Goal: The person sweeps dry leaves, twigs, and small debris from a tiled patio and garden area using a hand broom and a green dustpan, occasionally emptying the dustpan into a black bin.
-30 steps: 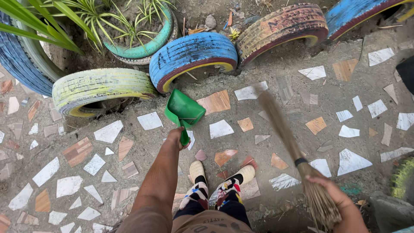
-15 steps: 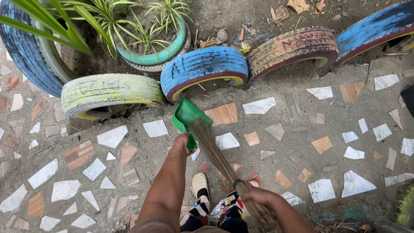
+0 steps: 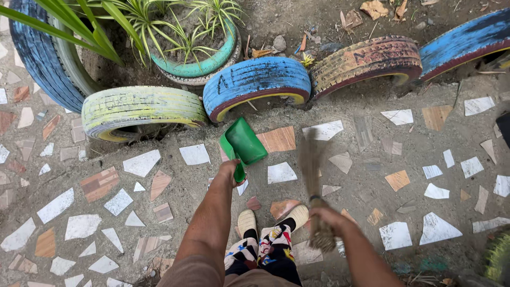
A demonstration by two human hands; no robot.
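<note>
- Ahead at twelve o'clock, the left hand [image 3: 229, 171] grips a green dustpan [image 3: 243, 143], mouth tilted toward one o'clock.
- Right hand [image 3: 326, 218] clasps a broom [image 3: 313, 175], bristles beside the dustpan at three o'clock.

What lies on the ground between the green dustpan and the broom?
In the head view, a white tile piece lies between the dustpan and the broom; otherwise bare concrete.

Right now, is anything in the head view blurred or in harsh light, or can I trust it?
Head view: the broom in the right hand is smeared by motion blur; the green dustpan in the left hand is sharp, as are the painted tyres; light is soft and even, no glare, only faint shadows under the tyres.
</note>
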